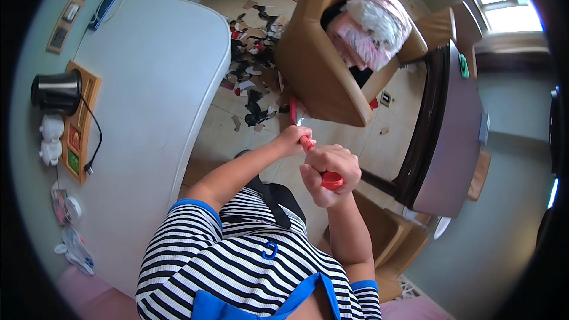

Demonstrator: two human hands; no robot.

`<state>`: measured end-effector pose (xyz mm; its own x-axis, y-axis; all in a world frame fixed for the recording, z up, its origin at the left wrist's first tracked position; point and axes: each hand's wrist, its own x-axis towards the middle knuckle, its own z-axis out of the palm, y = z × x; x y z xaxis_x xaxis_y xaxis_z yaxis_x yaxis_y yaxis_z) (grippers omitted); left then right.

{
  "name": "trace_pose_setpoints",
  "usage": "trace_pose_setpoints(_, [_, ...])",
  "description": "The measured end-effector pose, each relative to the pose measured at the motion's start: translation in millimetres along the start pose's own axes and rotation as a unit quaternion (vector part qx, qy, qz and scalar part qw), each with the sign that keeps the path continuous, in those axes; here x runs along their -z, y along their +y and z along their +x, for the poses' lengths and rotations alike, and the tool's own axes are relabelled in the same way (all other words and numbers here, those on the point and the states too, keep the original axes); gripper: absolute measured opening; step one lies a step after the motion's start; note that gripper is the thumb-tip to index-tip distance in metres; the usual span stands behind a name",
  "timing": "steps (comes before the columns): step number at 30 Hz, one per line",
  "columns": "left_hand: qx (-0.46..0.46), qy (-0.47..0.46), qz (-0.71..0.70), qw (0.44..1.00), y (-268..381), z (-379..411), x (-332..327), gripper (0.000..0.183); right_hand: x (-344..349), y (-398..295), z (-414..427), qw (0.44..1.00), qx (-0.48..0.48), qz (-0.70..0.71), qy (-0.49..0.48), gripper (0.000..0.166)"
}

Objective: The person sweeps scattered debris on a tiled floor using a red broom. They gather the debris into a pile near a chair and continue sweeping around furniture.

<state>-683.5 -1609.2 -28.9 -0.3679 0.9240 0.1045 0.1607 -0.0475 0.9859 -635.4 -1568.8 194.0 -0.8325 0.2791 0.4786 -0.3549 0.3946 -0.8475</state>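
Observation:
My right hand is wrapped around the top end of a red handle. Farther down the same handle, my left hand grips it. The handle slants down and away toward the floor. A pinkish-red length shows beyond my left hand, beside the armchair's base; whether it belongs to the same tool I cannot tell. On the tiled floor ahead lies a spread of torn scraps, black, brown, white and red, between the white table and the armchair.
A tan armchair holding pink and white fluffy fabric stands ahead. At left, a white table carries an electric kettle and white cups by a wooden tray. A dark table stands at right.

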Motion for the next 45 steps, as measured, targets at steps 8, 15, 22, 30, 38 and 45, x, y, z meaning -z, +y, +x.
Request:
trace_pose_setpoints(8, [-0.057,0.156,0.057,0.984,23.0,18.6,6.1,0.022,19.4,-26.8,36.0,0.991,-0.033,0.112,-0.059,0.019])
trace_pose_setpoints(15, [0.017,0.233,0.063,0.97,-1.2,65.6,36.5,0.024,25.4,32.5,73.6,0.987,0.034,0.077,-0.138,0.019])
trace_pose_setpoints(22, [-0.03,0.317,0.144,0.937,-12.9,120.1,69.7,0.022,56.5,67.1,124.7,0.964,0.093,0.184,-0.17,0.018])
trace_pose_setpoints(30, [-0.064,0.366,0.166,0.913,31.9,182.0,65.0,0.021,142.7,61.4,122.4,0.968,0.155,0.124,-0.156,0.022])
trace_pose_setpoints(38, [0.044,0.315,0.178,0.931,107.5,146.9,-6.6,0.016,228.0,32.9,113.1,0.925,0.136,0.329,-0.134,0.019])
trace_pose_setpoints(45, [0.235,0.322,0.182,0.899,78.2,66.0,-14.2,0.018,164.6,62.6,102.3,0.929,-0.113,0.336,-0.105,0.02])
